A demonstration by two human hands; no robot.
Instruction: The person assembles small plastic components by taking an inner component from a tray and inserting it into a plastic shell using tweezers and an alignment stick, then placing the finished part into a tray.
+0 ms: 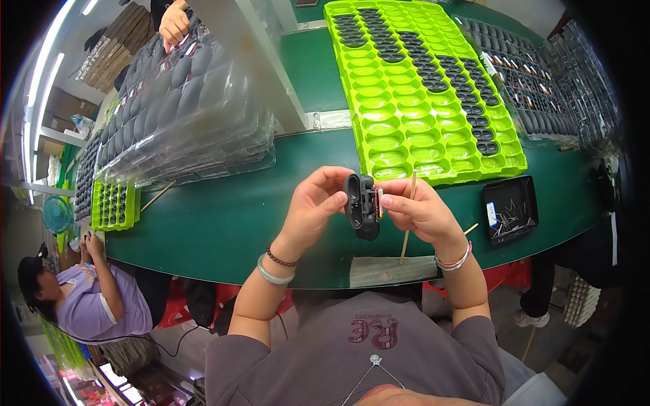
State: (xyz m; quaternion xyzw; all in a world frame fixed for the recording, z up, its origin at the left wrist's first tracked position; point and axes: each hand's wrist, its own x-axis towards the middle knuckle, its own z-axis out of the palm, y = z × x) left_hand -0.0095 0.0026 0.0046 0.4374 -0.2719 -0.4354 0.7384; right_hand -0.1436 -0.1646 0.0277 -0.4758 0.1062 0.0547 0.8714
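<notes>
In front of my chest, an open black earbud case [354, 211] is held up over the green table. My left hand [311, 208] is closed on its left side, thumb and fingers gripping the hollow shell. With thumb and fingertips my right hand [425, 215] pinches a small silver and red part [380, 202] at the case's right side. A thin wooden stick [405, 247] is also in my right hand, pointing down toward a pale cloth [394, 271] at the table's near edge. The fingers behind the case are partly hidden.
Beyond my hands lies a bright green tray [379, 128], partly filled with dark oval pieces. Clear plastic trays [223, 149] are stacked at left near a small green tray [116, 206]. A black box [509, 233] of thin pins stands right. Two other people work at left.
</notes>
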